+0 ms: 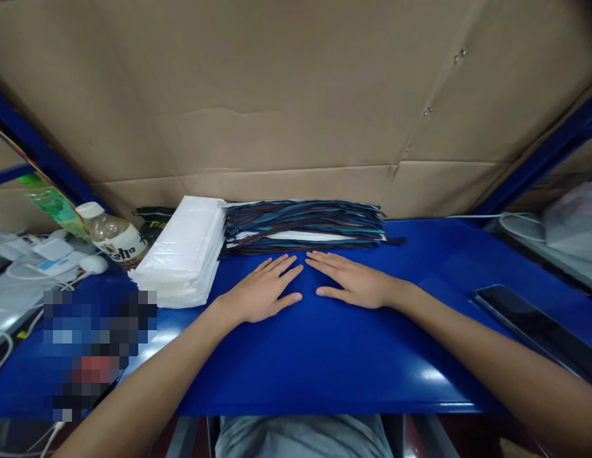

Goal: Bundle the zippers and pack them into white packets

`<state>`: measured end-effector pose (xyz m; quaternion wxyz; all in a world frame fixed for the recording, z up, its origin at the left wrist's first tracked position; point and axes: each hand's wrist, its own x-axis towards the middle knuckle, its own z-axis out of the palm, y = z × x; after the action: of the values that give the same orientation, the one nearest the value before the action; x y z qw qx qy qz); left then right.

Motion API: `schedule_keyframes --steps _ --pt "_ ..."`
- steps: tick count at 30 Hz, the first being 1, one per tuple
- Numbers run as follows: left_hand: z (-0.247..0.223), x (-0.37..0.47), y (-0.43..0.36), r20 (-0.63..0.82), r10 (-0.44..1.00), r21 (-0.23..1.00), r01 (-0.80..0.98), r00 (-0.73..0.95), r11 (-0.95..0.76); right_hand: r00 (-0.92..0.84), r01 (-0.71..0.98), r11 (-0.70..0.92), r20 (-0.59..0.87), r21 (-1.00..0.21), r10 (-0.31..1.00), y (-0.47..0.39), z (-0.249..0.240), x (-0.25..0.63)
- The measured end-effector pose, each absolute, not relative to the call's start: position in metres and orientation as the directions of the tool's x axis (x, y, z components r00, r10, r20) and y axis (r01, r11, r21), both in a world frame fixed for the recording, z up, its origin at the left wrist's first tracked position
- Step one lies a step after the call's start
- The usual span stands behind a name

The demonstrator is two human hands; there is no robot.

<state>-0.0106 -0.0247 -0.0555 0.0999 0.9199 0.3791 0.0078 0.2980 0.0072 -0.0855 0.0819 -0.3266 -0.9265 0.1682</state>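
My left hand [264, 289] lies flat, palm down, on the blue table [305, 369], its fingers apart and a ring on one finger. Facing it, my right hand [350, 280] rests palm down too, fingers stretched out, with a small gap between the two hands. Neither holds anything. Just beyond the fingertips is a long pile of dark strips [300, 222], blue, brown and black, with a white strip among them. Left of that pile stands a stack of white flat bags or sheets [184, 248], near my left hand.
A brown-labelled bottle [114, 235] and a green bottle [55, 203] stand at the left, beside white cables and plugs [61, 257]. A dark phone [534, 327] lies at the right. Cardboard [296, 95] rises behind the table, between blue frame bars. A pixelated patch covers the lower left.
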Motion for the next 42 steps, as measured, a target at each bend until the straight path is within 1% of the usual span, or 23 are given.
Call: schedule_keyframes --steps 6,8,10,12,14,16,18,20,24,28,33,38,42 --pt "-0.057 -0.012 -0.024 -0.043 0.692 0.184 0.686 0.721 -0.704 -0.78 0.549 0.743 0.084 -0.384 0.62 0.009 -0.091 0.301" --pt "-0.058 -0.011 -0.024 0.005 0.684 0.186 0.672 0.729 -0.717 -0.782 0.542 0.744 0.09 -0.39 0.617 0.009 -0.092 0.301" --pt "-0.056 -0.009 -0.023 0.105 0.693 0.185 0.671 0.713 -0.718 -0.782 0.544 0.745 0.088 -0.387 0.617 0.009 -0.092 0.301" --pt "-0.053 -0.008 -0.021 0.249 0.735 0.179 0.715 0.631 -0.675 -0.781 0.549 0.743 0.081 -0.384 0.619 0.008 -0.091 0.3" --pt "-0.05 -0.01 -0.018 0.374 0.783 0.159 0.797 0.498 -0.583 -0.78 0.555 0.738 0.069 -0.384 0.622 0.008 -0.089 0.299" --pt "-0.048 -0.015 -0.014 0.433 0.822 0.111 0.884 0.369 -0.455 -0.778 0.565 0.732 0.049 -0.381 0.626 0.007 -0.087 0.297" --pt "-0.048 -0.022 -0.009 0.437 0.857 0.049 0.944 0.273 -0.325 -0.775 0.576 0.724 0.029 -0.379 0.631 0.007 -0.085 0.296" --pt "-0.05 -0.03 -0.003 0.411 0.888 0.004 0.974 0.206 -0.228 -0.774 0.576 0.721 0.025 -0.385 0.632 0.007 -0.085 0.297" --pt "-0.053 -0.04 0.008 0.366 0.918 -0.029 0.988 0.151 -0.151 -0.776 0.565 0.723 0.04 -0.397 0.629 0.008 -0.087 0.298" --pt "-0.052 -0.042 0.013 0.384 0.916 -0.005 0.992 0.115 -0.122 -0.776 0.569 0.72 0.031 -0.397 0.63 0.008 -0.086 0.298" --pt "-0.054 -0.047 0.018 0.415 0.902 0.013 0.991 0.118 -0.136 -0.773 0.583 0.718 0.014 -0.381 0.635 0.007 -0.084 0.296" --pt "-0.059 -0.049 0.03 0.415 0.907 0.109 0.986 0.072 -0.128 -0.774 0.57 0.722 0.038 -0.393 0.632 0.008 -0.085 0.297" --pt "-0.059 -0.048 0.034 0.412 0.91 0.142 0.984 0.038 -0.106 -0.768 0.581 0.715 0.029 -0.388 0.64 0.009 -0.085 0.297"
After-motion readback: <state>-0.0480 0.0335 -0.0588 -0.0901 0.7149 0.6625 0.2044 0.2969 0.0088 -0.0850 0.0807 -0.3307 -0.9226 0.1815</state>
